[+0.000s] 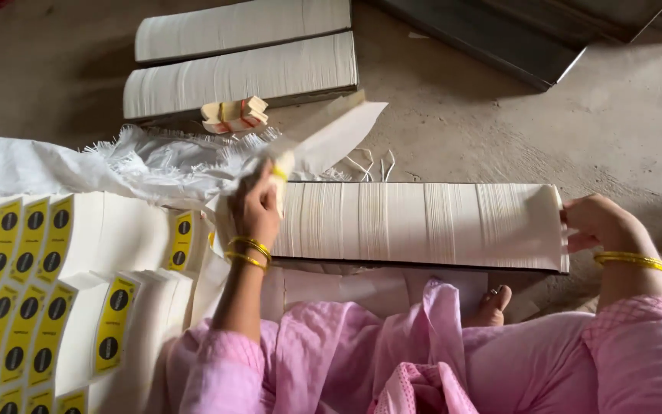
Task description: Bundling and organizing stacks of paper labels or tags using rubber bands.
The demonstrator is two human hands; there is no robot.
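Note:
A long row of white paper sheets [423,222] stands on edge across the floor in front of me. My left hand [255,205] grips the row's left end and pinches a few sheets [323,138] that lift up and away from it, blurred. My right hand [598,222] presses flat against the row's right end with its fingers on the last sheets. Both wrists carry gold bangles. My pink clothing and one bare foot [492,307] lie just below the row.
Fanned white packets with yellow and black labels [32,284] lie at the left. A frayed white cloth [116,165] spreads behind them. Two more long paper stacks [239,54] and a small banded bundle [233,115] sit farther back. A dark metal frame [499,31] is top right.

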